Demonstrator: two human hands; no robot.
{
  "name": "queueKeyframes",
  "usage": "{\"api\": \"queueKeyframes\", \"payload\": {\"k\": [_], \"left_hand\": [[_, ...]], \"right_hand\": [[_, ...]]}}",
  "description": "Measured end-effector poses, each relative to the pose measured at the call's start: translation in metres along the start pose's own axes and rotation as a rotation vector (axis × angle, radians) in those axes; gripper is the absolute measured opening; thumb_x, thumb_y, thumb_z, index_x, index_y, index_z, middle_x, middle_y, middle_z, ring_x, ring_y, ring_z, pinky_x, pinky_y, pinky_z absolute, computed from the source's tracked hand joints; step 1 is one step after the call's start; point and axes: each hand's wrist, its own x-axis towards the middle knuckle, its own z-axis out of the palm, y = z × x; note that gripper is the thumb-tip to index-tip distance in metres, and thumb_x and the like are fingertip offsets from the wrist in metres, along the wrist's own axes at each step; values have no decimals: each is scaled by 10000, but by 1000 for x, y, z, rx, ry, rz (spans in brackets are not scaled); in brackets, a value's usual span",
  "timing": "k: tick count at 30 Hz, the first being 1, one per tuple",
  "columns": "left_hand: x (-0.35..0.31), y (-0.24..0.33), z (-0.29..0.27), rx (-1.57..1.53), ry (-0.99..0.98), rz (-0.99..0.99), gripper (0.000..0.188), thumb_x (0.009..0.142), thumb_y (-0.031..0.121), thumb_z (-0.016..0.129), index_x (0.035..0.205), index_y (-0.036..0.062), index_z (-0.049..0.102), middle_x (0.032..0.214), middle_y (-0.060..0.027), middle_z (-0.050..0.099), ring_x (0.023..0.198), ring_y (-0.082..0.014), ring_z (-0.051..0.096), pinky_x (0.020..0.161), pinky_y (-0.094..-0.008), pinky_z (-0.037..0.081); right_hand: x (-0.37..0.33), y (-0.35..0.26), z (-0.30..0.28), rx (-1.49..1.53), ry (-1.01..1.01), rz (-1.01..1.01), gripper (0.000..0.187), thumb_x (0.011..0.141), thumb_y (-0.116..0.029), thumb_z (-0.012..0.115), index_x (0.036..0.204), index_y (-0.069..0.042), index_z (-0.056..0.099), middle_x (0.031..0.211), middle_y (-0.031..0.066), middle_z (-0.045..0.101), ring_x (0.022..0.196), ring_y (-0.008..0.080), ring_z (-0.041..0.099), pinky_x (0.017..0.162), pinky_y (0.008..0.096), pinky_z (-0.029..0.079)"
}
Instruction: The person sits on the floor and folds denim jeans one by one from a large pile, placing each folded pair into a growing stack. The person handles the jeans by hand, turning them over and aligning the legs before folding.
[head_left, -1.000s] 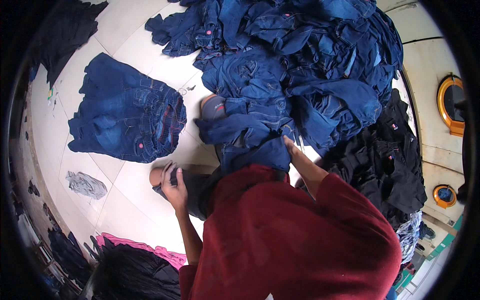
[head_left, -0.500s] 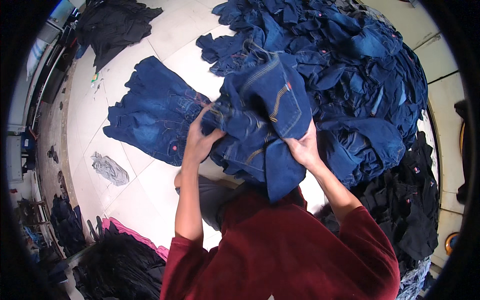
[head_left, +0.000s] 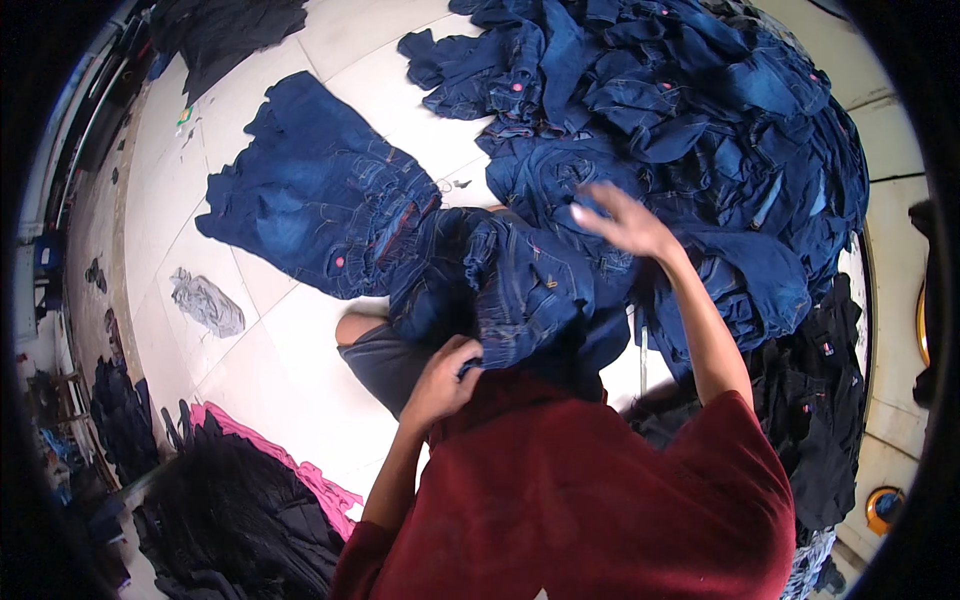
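The left hand [head_left: 445, 382] is pinching the near edge of the jeans [head_left: 535, 285], which are lying just beyond its fingers; the right hand [head_left: 630, 228] is hovering, fingers loosely spread, seemingly empty. Held one-sidedly, the jeans could be slipping or tangling with the floor garment [head_left: 310, 190] farther left.

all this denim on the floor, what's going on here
A person seated amid clothing has a dark blue denim garment across their lap. The left hand grips its near edge. The right hand, open and blurred, hovers over or near the big denim pile; whether it touches is unclear. Another denim garment lies spread on the pale floor to the left, with a crumpled grey cloth near it. Black clothes lie at right.
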Motion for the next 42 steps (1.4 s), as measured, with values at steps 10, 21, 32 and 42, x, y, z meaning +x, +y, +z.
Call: {"api": "queueKeyframes", "payload": {"k": [10,21,32,42], "left_hand": [[-10,39,43,-46,76,-138,281,984,244,742,1137,12,700,1008,-209,752,933,-366,736,847,-437,553],[-313,59,-134,-675,1376,-415,424,940,64,728,1338,-36,621,1270,-162,705,1132,-301,702,1036,-436,553],[-284,-8,-143,-1368,1333,-227,388,1027,281,645,1278,-13,685,1308,-154,718,1181,-289,694,1092,-443,520],[-436,124,-183,-123,2029,-233,565,1107,320,437,1506,-74,504,1581,-238,479,1433,-319,497,1261,-449,322]], "right_hand": [[201,-105,239,-539,-525,-130,883,962,-611,643,1640,-138,332,1705,189,303,1546,409,343,1238,589,309],[250,-23,214,-147,-539,53,784,809,-351,837,1486,-55,575,1464,174,613,1354,363,562,1083,478,498],[181,-70,159,969,-776,258,564,1009,-87,674,1542,-111,493,929,-65,615,724,42,512,634,197,430],[178,-75,271,455,-672,327,1495,666,-879,762,1693,-56,52,1718,269,175,1602,422,139,1259,586,225]]}}
